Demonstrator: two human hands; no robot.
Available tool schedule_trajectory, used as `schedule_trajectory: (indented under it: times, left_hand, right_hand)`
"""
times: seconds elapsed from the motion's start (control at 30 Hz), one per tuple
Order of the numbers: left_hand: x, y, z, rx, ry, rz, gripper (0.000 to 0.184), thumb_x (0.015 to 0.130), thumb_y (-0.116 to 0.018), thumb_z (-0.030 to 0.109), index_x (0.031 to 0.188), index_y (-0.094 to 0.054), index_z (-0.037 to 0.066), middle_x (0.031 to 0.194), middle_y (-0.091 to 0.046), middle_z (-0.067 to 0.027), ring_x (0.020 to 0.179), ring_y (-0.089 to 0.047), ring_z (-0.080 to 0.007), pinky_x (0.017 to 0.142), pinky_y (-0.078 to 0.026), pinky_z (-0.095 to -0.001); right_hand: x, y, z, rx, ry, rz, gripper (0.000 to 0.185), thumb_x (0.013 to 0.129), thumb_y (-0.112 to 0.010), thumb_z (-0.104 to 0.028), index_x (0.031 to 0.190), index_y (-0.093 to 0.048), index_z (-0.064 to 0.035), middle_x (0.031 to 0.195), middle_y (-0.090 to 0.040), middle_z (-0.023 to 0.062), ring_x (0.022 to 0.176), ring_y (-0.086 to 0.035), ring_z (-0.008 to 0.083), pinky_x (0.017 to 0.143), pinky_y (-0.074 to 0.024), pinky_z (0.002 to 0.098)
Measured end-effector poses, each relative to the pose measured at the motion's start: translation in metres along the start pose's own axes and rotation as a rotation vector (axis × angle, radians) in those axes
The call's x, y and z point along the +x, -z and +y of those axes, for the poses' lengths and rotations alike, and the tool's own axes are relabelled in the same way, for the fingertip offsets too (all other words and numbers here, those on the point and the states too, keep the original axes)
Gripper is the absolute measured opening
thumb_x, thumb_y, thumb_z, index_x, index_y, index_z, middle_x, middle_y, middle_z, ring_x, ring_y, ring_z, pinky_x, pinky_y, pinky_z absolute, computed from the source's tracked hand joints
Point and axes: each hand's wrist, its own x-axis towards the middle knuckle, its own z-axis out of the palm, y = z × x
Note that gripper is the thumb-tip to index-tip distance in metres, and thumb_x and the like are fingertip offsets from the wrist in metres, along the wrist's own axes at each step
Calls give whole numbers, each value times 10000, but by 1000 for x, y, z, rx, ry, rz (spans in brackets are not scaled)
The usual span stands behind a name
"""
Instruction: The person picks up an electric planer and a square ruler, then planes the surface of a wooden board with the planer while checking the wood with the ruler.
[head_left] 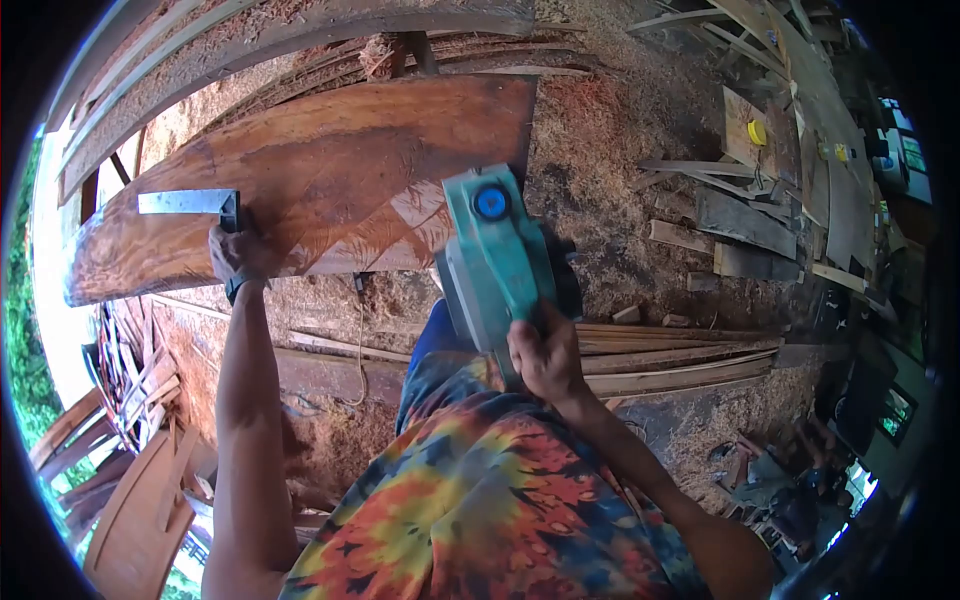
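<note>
My left hand (238, 256) is closed on the dark stock of a try square (185, 202). The square's pale metal blade points left over a broad reddish-brown wooden slab (330, 140). In my right hand (545, 358) is the rear handle of a teal electric planer (500, 255) with a round blue cap on its body. The planer is at the slab's right end and overlaps its near corner in view; whether it touches the wood, I cannot tell. Lighter, freshly shaved patches show along the slab's near edge, beside the planer.
Wood shavings (590, 130) cover the ground. Long boards (670, 365) lie right of my body, and offcuts (745, 225) lie farther right. A yellow round object (756, 132) sits on a board. A thin cord (360, 360) hangs below the slab. Scrap wood (140, 370) is piled at left.
</note>
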Motion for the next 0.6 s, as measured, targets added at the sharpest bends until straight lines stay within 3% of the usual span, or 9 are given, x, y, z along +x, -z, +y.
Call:
schedule_trajectory:
  times: [0.03, 0.13, 0.2, 0.3, 0.43, 0.6]
  left_hand:
    - [0, 0, 0, 5, -1, 1, 739, 868, -518, 701, 1118, -613, 13, 1147, -649, -255, 1083, -612, -439, 893, -476, -513]
    - [0, 1, 1, -9, 23, -8, 708, 872, -535, 672, 1112, -614, 11, 1153, -645, -252, 1094, -605, -435, 905, -471, -505]
    - [0, 4, 5, -56, 65, -26, 648, 874, -580, 615, 1082, -618, 3, 1139, -641, -247, 1102, -597, -423, 921, -464, -486]
    - [-5, 9, 7, -24, 30, -25, 679, 888, -523, 650, 1064, -633, 4, 1128, -648, -250, 1087, -606, -428, 911, -468, -493]
    - [6, -4, -9, -69, -5, -14, 743, 873, -513, 687, 1097, -624, -12, 1138, -645, -278, 1079, -611, -454, 893, -474, -518]
    - [-1, 2, -2, -23, -34, 20, 731, 870, -518, 688, 1110, -624, 6, 1139, -653, -255, 1076, -612, -452, 887, -471, -522]
  right_hand:
    - [13, -4, -3, -10, 23, 15, 402, 992, -570, -421, 1035, -539, -22, 618, -498, -23, 490, -473, 48, 440, -377, 218]
    - [60, -11, -11, -50, 87, 36, 325, 1023, -533, -356, 962, -548, -36, 573, -482, -29, 443, -460, 52, 401, -365, 236]
    - [99, -15, -18, -57, 130, 57, 357, 1022, -527, -384, 927, -548, -41, 541, -476, -24, 413, -454, 63, 382, -351, 243]
    - [155, -21, -35, 12, 169, 88, 433, 1016, -510, -455, 912, -549, -36, 530, -486, -9, 399, -458, 78, 377, -342, 245]
    - [151, -25, -55, 121, 1, 116, 449, 1017, -500, -469, 924, -545, -32, 529, -479, -7, 396, -452, 81, 380, -347, 250]
    - [39, -22, -17, 114, -34, 112, 432, 1025, -476, -458, 1032, -521, -28, 549, -467, 2, 425, -448, 77, 412, -367, 241]
